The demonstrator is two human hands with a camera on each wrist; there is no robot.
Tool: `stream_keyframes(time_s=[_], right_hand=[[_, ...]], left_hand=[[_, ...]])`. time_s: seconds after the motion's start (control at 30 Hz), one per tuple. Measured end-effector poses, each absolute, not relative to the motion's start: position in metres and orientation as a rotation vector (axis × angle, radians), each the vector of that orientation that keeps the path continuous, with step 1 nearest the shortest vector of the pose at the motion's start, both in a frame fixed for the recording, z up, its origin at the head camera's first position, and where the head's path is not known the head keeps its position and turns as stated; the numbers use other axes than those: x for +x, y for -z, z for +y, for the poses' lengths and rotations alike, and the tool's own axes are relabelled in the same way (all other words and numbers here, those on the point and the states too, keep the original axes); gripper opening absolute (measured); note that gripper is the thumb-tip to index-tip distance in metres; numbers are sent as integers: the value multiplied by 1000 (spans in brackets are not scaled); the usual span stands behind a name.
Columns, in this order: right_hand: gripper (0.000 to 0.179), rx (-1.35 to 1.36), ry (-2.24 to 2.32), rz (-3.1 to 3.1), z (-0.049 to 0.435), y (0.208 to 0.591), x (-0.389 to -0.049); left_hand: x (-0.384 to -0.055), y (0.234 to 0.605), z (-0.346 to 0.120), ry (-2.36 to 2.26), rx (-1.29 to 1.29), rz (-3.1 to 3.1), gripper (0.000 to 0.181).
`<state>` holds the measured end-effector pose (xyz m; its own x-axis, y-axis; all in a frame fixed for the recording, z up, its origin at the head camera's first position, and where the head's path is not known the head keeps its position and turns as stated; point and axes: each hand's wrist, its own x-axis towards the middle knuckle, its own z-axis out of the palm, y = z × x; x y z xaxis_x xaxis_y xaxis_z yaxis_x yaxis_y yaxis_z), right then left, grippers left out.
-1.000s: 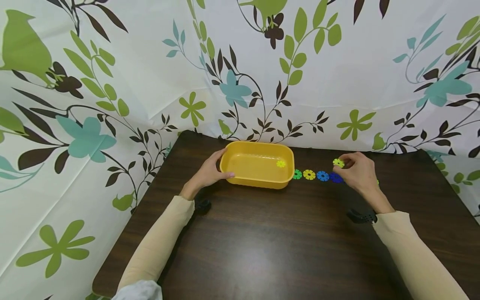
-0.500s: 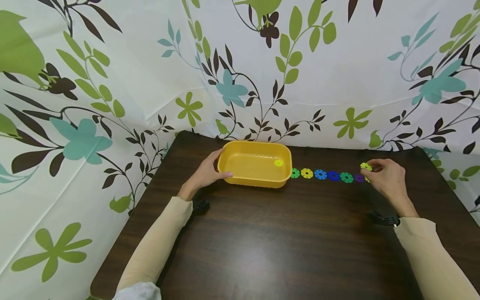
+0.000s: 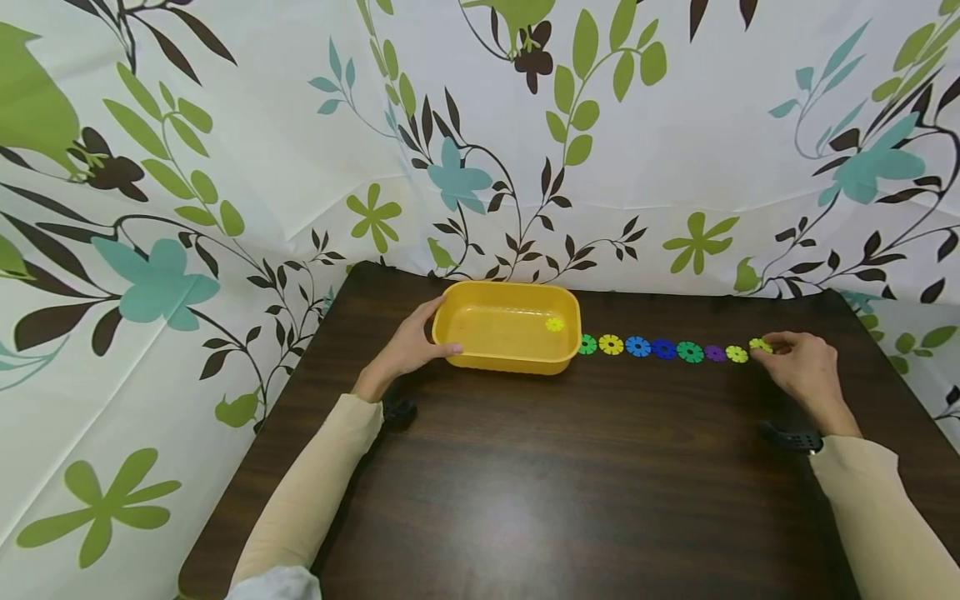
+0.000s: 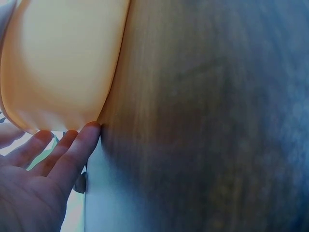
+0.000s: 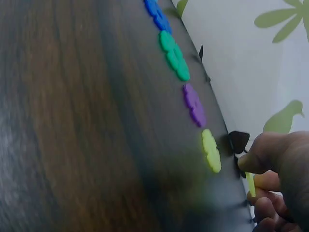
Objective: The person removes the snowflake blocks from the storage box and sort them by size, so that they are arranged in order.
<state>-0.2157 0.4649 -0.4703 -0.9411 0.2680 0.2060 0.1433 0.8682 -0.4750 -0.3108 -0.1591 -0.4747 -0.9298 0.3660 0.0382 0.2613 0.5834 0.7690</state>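
My right hand (image 3: 806, 367) pinches a yellow-green flower-shaped disc (image 5: 250, 184) between thumb and fingers, at the right end of a row of similar discs. The nearest one in that row is a yellow disc (image 3: 737, 354), with a purple disc (image 3: 715, 354) and a green disc (image 3: 690, 352) to its left. My left hand (image 3: 408, 342) grips the left end of a yellow plastic tray (image 3: 517, 365), thumb on the near rim and fingers along the end wall. Inside the tray lies one yellow disc (image 3: 554, 324).
The row continues left to the tray with a dark blue disc (image 3: 663, 348), a light blue disc (image 3: 638, 347), a yellow one and a green one. Behind the dark wooden table (image 3: 600, 467) hangs a leaf-patterned white cloth (image 3: 637, 175).
My right hand has moved right along the row, carrying the yellow-green disc past the purple and yellow discs and lower toward the table. My left hand stays on the tray.
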Motion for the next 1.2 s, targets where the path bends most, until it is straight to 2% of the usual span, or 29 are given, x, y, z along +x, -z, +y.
stream_keyframes(time_s=[0.53, 1.0, 1.2], right_hand=[[44, -404, -701, -2893, 476, 476, -218], [53, -458, -788, -2908, 478, 471, -216], [50, -383, -759, -2766, 464, 460, -216]], left_hand=[[-312, 474, -161, -1281, 537, 2685, 109], [-312, 475, -162, -1296, 549, 2670, 110], [-311, 474, -159, -1298, 554, 2670, 109]])
